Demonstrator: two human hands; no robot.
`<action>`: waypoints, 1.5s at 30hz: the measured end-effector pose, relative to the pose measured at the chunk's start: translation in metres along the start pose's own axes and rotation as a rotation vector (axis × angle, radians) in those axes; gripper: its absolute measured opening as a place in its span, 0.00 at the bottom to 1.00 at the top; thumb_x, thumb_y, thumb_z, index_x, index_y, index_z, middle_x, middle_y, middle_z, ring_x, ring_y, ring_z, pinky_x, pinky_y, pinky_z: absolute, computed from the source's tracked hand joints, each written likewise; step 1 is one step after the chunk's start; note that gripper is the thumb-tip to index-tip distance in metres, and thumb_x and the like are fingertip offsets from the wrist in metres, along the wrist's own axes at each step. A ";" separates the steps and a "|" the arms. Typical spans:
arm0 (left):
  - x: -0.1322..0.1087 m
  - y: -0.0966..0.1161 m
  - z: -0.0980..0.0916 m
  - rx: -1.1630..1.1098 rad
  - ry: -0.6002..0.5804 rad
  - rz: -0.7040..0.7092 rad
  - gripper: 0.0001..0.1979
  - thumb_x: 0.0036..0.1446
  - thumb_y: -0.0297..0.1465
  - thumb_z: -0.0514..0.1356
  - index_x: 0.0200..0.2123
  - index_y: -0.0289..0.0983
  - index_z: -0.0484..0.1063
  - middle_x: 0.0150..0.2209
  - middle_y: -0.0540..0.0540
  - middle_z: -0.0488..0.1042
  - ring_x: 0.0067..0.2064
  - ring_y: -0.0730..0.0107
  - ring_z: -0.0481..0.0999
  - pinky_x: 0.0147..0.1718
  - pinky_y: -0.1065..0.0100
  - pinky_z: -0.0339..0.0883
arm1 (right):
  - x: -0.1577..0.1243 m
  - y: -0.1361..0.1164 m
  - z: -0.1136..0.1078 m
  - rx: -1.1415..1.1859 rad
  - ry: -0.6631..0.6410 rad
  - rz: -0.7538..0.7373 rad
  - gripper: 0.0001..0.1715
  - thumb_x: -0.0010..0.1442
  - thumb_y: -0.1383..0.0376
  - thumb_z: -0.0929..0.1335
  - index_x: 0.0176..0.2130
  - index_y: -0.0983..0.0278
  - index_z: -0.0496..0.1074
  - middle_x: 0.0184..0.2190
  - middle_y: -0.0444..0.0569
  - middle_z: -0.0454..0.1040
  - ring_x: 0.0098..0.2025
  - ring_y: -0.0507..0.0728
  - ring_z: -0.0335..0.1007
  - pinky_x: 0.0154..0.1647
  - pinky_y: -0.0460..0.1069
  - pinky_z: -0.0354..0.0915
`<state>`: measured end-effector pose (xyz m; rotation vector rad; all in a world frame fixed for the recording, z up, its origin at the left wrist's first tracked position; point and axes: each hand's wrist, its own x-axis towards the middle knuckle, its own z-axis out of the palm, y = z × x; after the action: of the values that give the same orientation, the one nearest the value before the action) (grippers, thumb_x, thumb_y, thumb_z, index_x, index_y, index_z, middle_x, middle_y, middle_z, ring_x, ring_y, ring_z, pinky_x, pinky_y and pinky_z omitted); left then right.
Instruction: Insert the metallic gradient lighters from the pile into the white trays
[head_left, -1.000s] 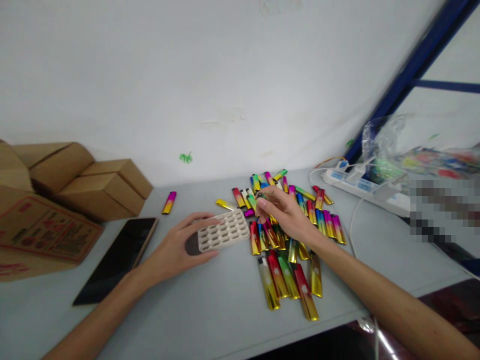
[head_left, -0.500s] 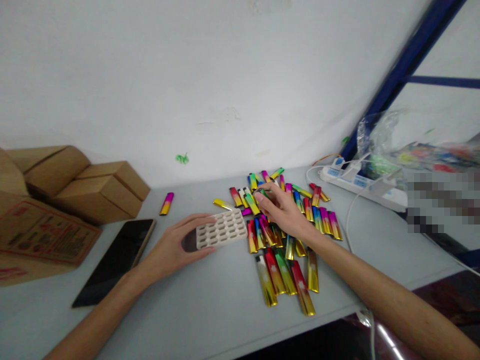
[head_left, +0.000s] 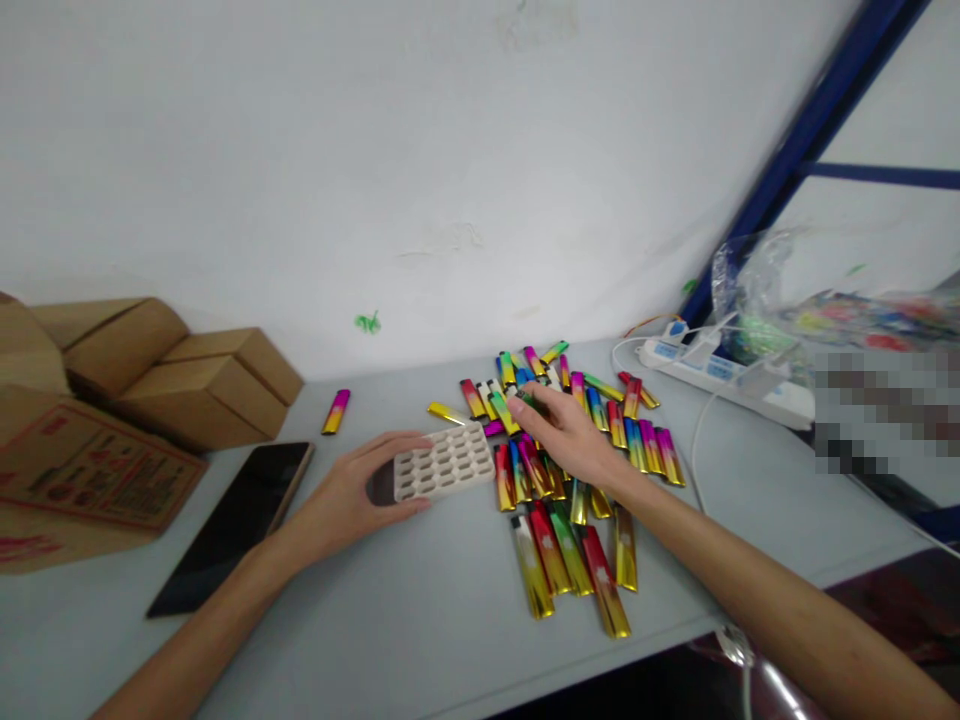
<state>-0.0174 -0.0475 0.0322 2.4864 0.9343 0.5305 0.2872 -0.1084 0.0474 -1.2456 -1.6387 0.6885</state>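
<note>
where behind right fingers (head_left: 535, 421), lighters (head_left: 503, 411) indistinct

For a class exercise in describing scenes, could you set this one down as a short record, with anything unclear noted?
left hand: grips the left end of the tray
tray: white, with rows of slots
right hand: bent over the lighters
lighters: shiny, many colours, spread right of the tray
lone lighter: purple and yellow, beyond the left hand
far left: boxes, black slab
far right: power strip
unclear: whether the right hand holds anything
</note>
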 end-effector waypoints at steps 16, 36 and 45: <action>-0.004 0.000 0.007 0.034 0.052 -0.012 0.30 0.56 0.46 0.69 0.60 0.44 0.72 0.58 0.42 0.79 0.57 0.51 0.80 0.58 0.56 0.74 | -0.002 0.004 -0.002 -0.102 0.120 0.043 0.17 0.69 0.58 0.64 0.29 0.60 0.59 0.23 0.39 0.57 0.27 0.52 0.53 0.31 0.50 0.49; -0.007 0.021 0.000 -0.097 -0.069 -0.009 0.29 0.55 0.41 0.70 0.59 0.44 0.73 0.56 0.42 0.79 0.55 0.54 0.80 0.55 0.56 0.75 | -0.001 0.002 0.012 0.007 -0.043 -0.098 0.25 0.68 0.48 0.70 0.27 0.60 0.65 0.25 0.42 0.64 0.29 0.54 0.60 0.31 0.51 0.57; -0.010 0.013 0.004 -0.163 -0.066 -0.047 0.36 0.52 0.40 0.73 0.63 0.43 0.68 0.61 0.41 0.76 0.58 0.52 0.79 0.57 0.55 0.74 | 0.000 0.005 0.017 -0.047 -0.011 -0.126 0.18 0.67 0.50 0.72 0.37 0.61 0.77 0.27 0.46 0.78 0.29 0.56 0.72 0.32 0.52 0.66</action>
<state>-0.0155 -0.0647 0.0333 2.3163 0.8849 0.4861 0.2743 -0.1049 0.0363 -1.1622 -1.7348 0.5833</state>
